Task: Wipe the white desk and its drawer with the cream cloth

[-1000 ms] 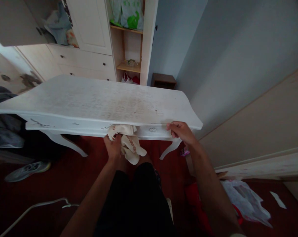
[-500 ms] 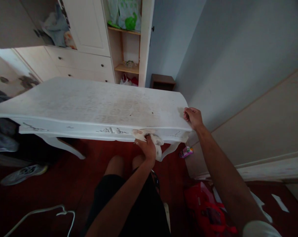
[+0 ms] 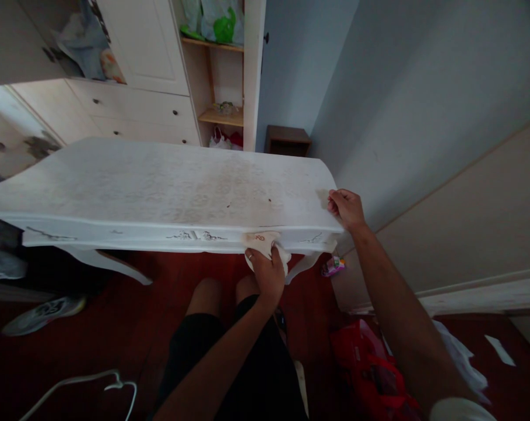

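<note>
A white, worn table (image 3: 128, 187) stands in front of me, its top stained and dusty. My left hand (image 3: 267, 270) is closed round a cream cloth (image 3: 261, 241) with a small red pattern and presses it against the table's front apron, right of centre. My right hand (image 3: 346, 207) grips the table's right end at the corner, fingers curled over the edge. My legs in black shorts (image 3: 243, 356) show below.
A cream wardrobe (image 3: 159, 64) with open shelves and plastic bags stands behind the table. A small brown stand (image 3: 288, 140) sits in the corner. On the red floor lie a shoe (image 3: 43, 313), a white hanger (image 3: 93, 386), a red bag (image 3: 370, 368). A pale panel (image 3: 467, 234) leans at right.
My left hand slid the cloth rightward along the front apron. My right hand shifted from the front edge to the table's right corner. The view drifted slightly left and down.
</note>
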The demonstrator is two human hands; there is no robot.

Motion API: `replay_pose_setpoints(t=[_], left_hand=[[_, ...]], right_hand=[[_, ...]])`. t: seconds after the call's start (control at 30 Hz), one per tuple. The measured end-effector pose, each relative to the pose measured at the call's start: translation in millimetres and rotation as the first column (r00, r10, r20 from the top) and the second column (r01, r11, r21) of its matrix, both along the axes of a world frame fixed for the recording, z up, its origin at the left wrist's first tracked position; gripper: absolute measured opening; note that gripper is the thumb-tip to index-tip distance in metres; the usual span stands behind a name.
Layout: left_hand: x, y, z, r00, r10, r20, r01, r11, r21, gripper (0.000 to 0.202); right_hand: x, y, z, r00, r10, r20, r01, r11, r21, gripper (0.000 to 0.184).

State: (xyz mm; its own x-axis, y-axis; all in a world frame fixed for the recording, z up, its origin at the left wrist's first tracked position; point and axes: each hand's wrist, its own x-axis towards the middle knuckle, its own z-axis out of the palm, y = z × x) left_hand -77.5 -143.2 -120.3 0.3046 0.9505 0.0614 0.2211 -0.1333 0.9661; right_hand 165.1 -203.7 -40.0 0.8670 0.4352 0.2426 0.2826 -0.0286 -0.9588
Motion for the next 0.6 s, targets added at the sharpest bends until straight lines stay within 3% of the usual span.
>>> replay_pose_setpoints(t=[0.13, 0.33, 0.6], left_hand=[[-2, -14, 4.8, 0.985, -0.168, -0.026, 0.168, 0.985, 0.021, 0.034], [24, -22, 9.7, 0.975, -0.219, -0.039, 0.218, 0.976, -0.017, 0.023], [70, -48, 7.0, 0.872, -0.489, -0.016, 0.49, 0.871, 0.05, 0.022]], right_hand=[[-1, -2, -0.8, 1.0, 0.005, -0.026, -0.004, 0.999, 0.036, 0.031], [3, -2, -1.8, 0.999, 0.006, -0.051, -0.002, 0.997, 0.082, 0.032], [5, 1, -3.9, 0.999, 0.003, -0.044, 0.001, 0.997, 0.078, 0.037]])
